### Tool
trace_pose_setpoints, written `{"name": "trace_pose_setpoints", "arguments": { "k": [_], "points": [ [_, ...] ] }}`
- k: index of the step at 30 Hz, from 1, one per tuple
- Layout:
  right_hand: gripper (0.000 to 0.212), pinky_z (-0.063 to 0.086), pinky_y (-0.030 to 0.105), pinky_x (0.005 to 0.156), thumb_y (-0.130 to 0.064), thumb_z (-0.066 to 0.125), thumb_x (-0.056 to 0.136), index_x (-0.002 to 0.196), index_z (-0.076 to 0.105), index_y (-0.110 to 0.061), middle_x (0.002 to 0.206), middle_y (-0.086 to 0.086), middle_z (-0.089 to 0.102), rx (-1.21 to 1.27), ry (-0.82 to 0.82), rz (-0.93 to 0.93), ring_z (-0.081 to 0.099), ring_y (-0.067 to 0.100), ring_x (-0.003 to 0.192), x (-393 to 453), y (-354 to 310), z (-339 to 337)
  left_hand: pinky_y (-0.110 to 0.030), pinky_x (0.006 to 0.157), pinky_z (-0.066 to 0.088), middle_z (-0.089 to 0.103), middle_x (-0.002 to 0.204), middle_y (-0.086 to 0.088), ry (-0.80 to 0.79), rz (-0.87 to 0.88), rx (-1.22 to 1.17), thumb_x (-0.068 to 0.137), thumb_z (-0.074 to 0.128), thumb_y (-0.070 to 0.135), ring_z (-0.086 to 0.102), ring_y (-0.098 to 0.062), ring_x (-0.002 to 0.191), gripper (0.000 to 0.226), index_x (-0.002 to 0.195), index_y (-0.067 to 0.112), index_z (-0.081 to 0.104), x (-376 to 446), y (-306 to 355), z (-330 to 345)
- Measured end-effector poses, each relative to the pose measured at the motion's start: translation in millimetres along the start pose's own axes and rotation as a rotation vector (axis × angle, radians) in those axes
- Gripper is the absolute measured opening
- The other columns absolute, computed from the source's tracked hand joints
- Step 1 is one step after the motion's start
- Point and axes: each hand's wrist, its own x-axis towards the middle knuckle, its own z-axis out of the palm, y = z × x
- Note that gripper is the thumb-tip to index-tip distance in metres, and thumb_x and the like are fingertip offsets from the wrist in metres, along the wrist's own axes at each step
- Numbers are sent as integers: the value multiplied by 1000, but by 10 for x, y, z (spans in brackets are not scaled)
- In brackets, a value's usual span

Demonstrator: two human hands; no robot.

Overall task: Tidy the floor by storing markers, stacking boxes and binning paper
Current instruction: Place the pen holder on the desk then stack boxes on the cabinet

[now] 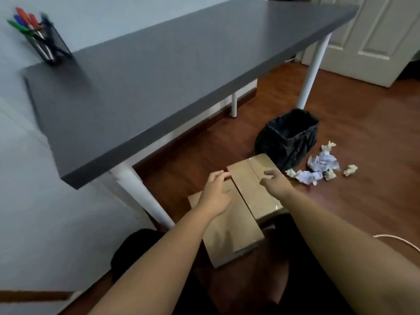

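Head view: left hand (216, 192) and right hand (271, 178) reach down, fingers loose, grasping nothing, over two cardboard boxes (252, 185) lying side by side on the floor (363, 201) near the counter (159, 76). They look stiff, probably light; take the long edges.

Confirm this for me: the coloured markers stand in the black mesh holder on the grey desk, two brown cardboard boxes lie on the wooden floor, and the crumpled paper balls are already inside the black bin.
Wrong on one point. In the head view the crumpled paper balls lie on the wooden floor beside the black bin, not inside it. The rest stands: coloured markers in the black mesh holder on the grey desk, two brown cardboard boxes on the floor.
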Motion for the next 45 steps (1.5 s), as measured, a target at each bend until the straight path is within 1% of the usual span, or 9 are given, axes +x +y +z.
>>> {"name": "trace_pose_setpoints", "arguments": {
  "k": [6, 9, 13, 18, 28, 30, 33, 37, 45],
  "points": [
    [50, 49, 39, 94, -17, 62, 83, 131, 52, -7, 117, 19, 60, 99, -79, 320, 58, 34, 108, 437, 1024, 502, -36, 105, 44, 33, 148, -4, -278, -399, 66, 90, 62, 33, 52, -26, 124, 59, 145, 24, 42, 105, -644, 804],
    [36, 50, 41, 94, -23, 61, 73, 107, 62, -8, 105, 14, 58, 136, -102, 437, 57, 28, 100, 591, 1428, 790, -32, 104, 41, 34, 149, -7, -334, -528, 108, 89, 61, 35, 48, -28, 129, 61, 146, 22, 41, 125, -930, 1019],
    [65, 49, 41, 94, -34, 56, 63, 121, 62, -7, 120, 17, 65, 168, -77, 572, 60, 36, 110, 677, 2045, 1170, -35, 105, 43, 39, 148, -11, -444, -606, 170, 87, 63, 34, 47, -31, 130, 63, 144, 18, 43, 54, -1253, 1249],
    [67, 40, 40, 108, -25, 55, 82, 145, 39, -9, 141, 20, 48, 35, -47, 652, 46, 40, 129, 628, 2064, 1203, -38, 106, 43, 38, 147, -14, -524, -721, 220, 89, 63, 35, 46, -34, 130, 66, 148, 20, 38, -49, -1697, 1305],
    [48, 54, 36, 88, -30, 57, 69, 113, 66, -11, 113, 14, 66, 52, -158, 617, 63, 35, 102, 942, 2461, 1492, -29, 93, 48, 53, 141, -11, -525, -1065, -181, 93, 61, 23, 57, -27, 119, 50, 140, 13, 47, -128, -2009, 1518],
    [63, 50, 40, 97, -37, 54, 65, 124, 61, -15, 127, 17, 59, -12, -196, 628, 58, 36, 112, 912, 2386, 1491, -26, 85, 53, 62, 129, -7, -477, -1124, -358, 95, 61, 15, 62, -22, 108, 36, 131, 16, 55, -115, -1983, 1572],
    [55, 42, 40, 104, -35, 52, 77, 130, 55, -19, 139, 21, 41, -148, -305, 629, 45, 40, 123, 883, 2451, 1546, -31, 92, 43, 49, 143, -8, -317, -1239, -405, 93, 65, 24, 52, -27, 126, 67, 148, 4, 33, -84, -2041, 1562],
    [56, 55, 37, 85, -21, 56, 63, 114, 64, -2, 113, 20, 65, 56, -322, 610, 64, 34, 100, 895, 2533, 1594, -32, 80, 41, 59, 111, -3, -189, -1363, -552, 92, 62, 35, 58, -18, 90, 42, 125, 10, 53, -72, -2094, 1483],
    [24, 55, 32, 64, -33, 66, 85, 95, 51, -18, 97, 9, 60, 583, -182, 467, 61, 25, 78, 851, 1555, 1290, -39, 89, 52, 68, 111, -10, 237, -1002, -267, 80, 65, 55, 63, -29, 99, 52, 108, 11, 69, 223, -1933, 1062]
  ]
}}
